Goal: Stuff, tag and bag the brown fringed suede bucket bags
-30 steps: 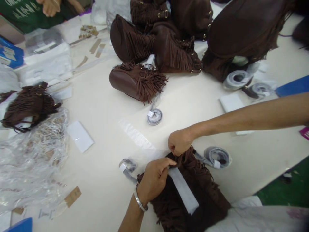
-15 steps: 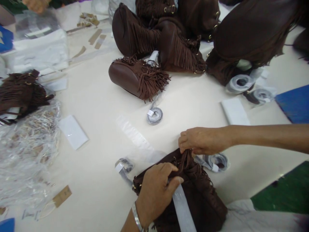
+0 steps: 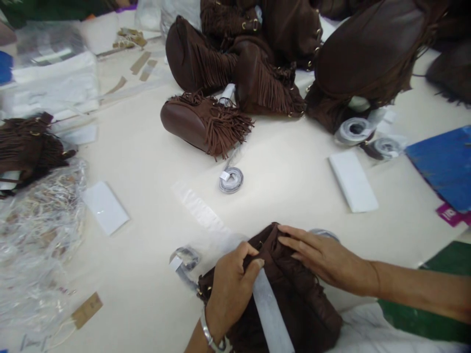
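A dark brown fringed bag (image 3: 301, 304) lies on the white table in front of me. My left hand (image 3: 235, 282), with a silver bangle at the wrist, pinches the bag's upper edge between thumb and fingers. From under that thumb a whitish wrapped strip (image 3: 270, 311) runs down over the bag. My right hand (image 3: 324, 255) rests on the bag's upper right part with its fingers stretched out. Beside the bag's left corner is a coiled wrapped strap (image 3: 186, 260); another coil (image 3: 326, 234) shows partly behind my right hand.
Several brown fringed bags (image 3: 257, 78) are heaped at the back. A wrapped coil (image 3: 231, 180) sits mid-table. Folded white packets lie left (image 3: 106, 208) and right (image 3: 353, 181). Clear plastic with strings (image 3: 40, 245) and a brown tag (image 3: 87, 310) are at left, a blue board (image 3: 445, 164) at right.
My right hand has gone from gripping the fringe at the bag's top to lying with straightened fingers on its right side. My left hand keeps its hold. The view has shifted slightly.
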A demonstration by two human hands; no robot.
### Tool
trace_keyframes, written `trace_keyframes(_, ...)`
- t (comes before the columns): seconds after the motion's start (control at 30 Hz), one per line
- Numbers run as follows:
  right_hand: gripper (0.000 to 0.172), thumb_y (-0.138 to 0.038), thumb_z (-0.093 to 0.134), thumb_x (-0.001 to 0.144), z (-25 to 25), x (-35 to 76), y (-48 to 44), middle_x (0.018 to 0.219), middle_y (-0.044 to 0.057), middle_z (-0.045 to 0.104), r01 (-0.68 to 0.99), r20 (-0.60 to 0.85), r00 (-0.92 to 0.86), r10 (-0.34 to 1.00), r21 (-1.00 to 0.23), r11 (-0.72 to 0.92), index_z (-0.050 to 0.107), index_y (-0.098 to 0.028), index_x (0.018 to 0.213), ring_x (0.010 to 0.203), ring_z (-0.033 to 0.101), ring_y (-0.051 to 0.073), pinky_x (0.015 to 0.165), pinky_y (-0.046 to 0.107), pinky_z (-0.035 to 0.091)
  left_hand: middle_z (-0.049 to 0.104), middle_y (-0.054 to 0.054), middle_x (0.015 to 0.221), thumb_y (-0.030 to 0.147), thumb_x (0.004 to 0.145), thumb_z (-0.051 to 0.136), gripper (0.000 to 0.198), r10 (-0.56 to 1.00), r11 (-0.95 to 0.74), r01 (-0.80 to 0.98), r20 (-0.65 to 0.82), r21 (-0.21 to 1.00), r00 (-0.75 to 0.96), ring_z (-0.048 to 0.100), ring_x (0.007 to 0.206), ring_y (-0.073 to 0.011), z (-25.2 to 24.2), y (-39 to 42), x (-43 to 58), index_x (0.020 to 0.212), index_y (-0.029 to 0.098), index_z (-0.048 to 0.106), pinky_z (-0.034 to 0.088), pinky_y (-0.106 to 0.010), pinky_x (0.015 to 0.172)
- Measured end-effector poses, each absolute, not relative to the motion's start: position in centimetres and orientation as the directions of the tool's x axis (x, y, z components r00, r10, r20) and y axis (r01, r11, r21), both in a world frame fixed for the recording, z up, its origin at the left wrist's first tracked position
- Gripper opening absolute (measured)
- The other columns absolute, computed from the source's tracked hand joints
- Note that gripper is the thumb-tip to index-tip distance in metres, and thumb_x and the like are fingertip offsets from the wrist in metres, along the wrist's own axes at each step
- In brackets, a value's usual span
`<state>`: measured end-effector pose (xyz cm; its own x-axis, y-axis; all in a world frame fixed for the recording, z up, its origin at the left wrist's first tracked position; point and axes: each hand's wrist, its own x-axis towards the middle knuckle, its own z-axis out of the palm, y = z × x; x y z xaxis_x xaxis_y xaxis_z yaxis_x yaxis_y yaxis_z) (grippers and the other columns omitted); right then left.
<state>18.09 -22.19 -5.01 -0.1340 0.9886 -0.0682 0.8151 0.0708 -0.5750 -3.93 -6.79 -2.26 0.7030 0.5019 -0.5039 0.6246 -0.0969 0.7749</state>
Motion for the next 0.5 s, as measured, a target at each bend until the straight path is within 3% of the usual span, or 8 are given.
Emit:
trace_keyframes(0.1,0.049,-0.019,0.039,0.098,-4.6,17.4,-22.3,0.136,0.015,0.051,0.791,-0.125,-0.102,0.987,-0.612,0.004,0.034,-0.022,0.147,0.118,0.057,0.022,0.092,0.036,0.053,0.063,0.005,0.075,0.030,0.090,0.053,0.010,0.508,-0.117,0.609,-0.479,0.785,0.716,0.056,0.070,-0.0138,-2.1,-6.9,-3.7,0.087,0.022,0.057,0.034,-0.026,0.065)
trace_keyframes(0.27,0.031,-0.034,0.042,0.099,-2.8,17.9,-20.3,0.098,0.007,0.067,0.770,-0.258,-0.165,0.952,-0.637,-0.039,0.050,-0.021,0.126,0.081,0.065,0.019,0.070,0.030,0.049,0.062,0.005,0.075,0.030,0.090,0.053,0.010,0.513,-0.136,0.589,-0.452,0.797,0.730,0.056,0.070,-0.0139,-2.0,-7.3,-3.7,0.085,0.022,0.057,0.035,-0.026,0.064)
trace_keyframes(0.37,0.029,-0.038,0.038,0.101,-2.3,18.1,-20.1,0.082,0.004,0.068,0.764,-0.313,-0.095,0.945,-0.632,-0.132,0.056,-0.019,0.113,0.067,0.062,0.016,0.062,0.026,0.043,0.062,0.005,0.074,0.029,0.090,0.053,0.010,0.525,-0.131,0.588,-0.447,0.798,0.724,0.056,0.070,-0.0139,-2.1,-7.4,-3.8,0.085,0.022,0.057,0.035,-0.026,0.064)
trace_keyframes(0.5,0.042,-0.044,0.037,0.100,-2.5,17.9,-20.0,0.058,0.001,0.059,0.795,-0.379,0.036,0.925,-0.549,-0.256,0.058,-0.018,0.076,0.051,0.054,0.014,0.052,0.024,0.032,0.063,0.004,0.077,0.029,0.091,0.052,0.010,0.539,-0.164,0.572,-0.413,0.804,0.735,0.057,0.073,-0.0145,-2.3,-7.5,-3.8,0.085,0.022,0.056,0.036,-0.026,0.065)
